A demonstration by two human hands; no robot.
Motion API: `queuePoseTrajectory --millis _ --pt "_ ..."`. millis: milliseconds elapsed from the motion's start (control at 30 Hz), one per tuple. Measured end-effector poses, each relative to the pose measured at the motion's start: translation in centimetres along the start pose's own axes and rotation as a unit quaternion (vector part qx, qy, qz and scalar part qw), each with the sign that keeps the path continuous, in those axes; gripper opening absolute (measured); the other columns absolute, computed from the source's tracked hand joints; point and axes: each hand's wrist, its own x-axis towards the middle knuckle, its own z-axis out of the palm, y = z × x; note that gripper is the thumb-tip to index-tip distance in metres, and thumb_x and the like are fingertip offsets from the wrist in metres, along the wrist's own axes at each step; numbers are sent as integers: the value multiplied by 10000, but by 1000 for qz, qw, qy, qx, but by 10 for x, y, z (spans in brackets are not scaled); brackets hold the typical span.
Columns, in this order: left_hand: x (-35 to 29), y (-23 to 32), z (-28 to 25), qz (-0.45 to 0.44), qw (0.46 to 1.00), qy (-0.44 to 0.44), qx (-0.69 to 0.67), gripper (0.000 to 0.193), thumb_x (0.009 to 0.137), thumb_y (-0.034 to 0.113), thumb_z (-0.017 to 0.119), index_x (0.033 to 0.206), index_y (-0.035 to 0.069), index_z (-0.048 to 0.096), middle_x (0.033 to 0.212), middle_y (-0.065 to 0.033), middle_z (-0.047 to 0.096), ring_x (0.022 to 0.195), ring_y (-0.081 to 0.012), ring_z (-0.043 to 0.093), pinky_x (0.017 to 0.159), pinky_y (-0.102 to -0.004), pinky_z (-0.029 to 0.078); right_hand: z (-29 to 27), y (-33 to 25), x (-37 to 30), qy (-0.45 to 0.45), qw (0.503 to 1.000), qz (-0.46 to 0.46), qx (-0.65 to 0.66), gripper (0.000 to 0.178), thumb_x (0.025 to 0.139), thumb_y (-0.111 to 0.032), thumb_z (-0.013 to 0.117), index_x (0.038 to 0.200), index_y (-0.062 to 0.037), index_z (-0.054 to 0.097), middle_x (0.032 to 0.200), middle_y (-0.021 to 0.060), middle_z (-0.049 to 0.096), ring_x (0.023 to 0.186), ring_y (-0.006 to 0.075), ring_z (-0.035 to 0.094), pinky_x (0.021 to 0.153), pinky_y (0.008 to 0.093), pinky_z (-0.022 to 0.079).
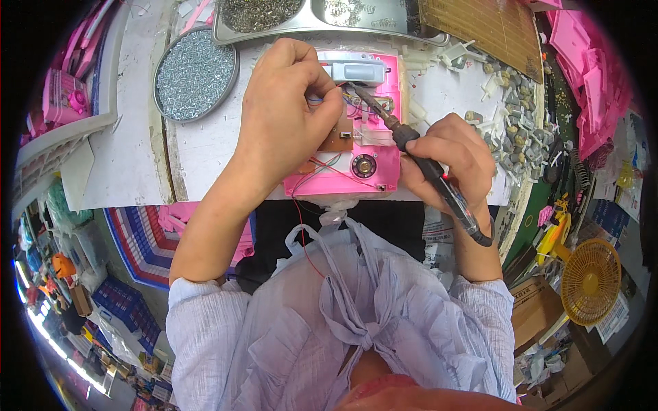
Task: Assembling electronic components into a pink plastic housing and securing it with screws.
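My right hand grips the black handle of a soldering iron, whose metal tip reaches up and left into an open pink plastic housing. My left hand is over the housing's left side, fingertips pinched on a thin wire close to the iron's tip. Inside the housing are a brown circuit board, a round speaker and a pale grey-blue plastic part at the far end. A long red wire trails over the near edge toward my lap. The exact soldering spot is partly hidden.
A round tin of small screws stands left of the housing. A metal tray with small parts lies beyond it. Cardboard and many loose motors with white parts cover the right side. Pink shells pile up far right.
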Motion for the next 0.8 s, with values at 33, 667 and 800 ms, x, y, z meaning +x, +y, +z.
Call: queuePoseTrajectory --millis 33,667,800 --pt "0 0 0 -1 1000 1 -1 110 763 90 730 742 -5 681 964 -122 593 947 -313 601 845 -409 492 0 1 0 -4 1000 -9 -1 387 649 27 823 994 -69 676 675 47 576 572 220 556 504 313 434" --pt "1 1 -1 14 1000 -3 25 110 793 39 742 789 -32 658 959 -86 574 825 -192 581 711 -296 480 -21 3 4 -14 995 67 77 297 705 2 813 964 -16 668 704 61 649 550 174 576 483 288 436" --pt "1 1 0 12 1000 1 27 112 794 38 744 783 -30 656 953 -82 572 814 -190 579 702 -296 480 -20 5 7 -11 996 53 76 283 709 -10 811 954 -17 671 694 59 642 539 167 565 478 280 430"
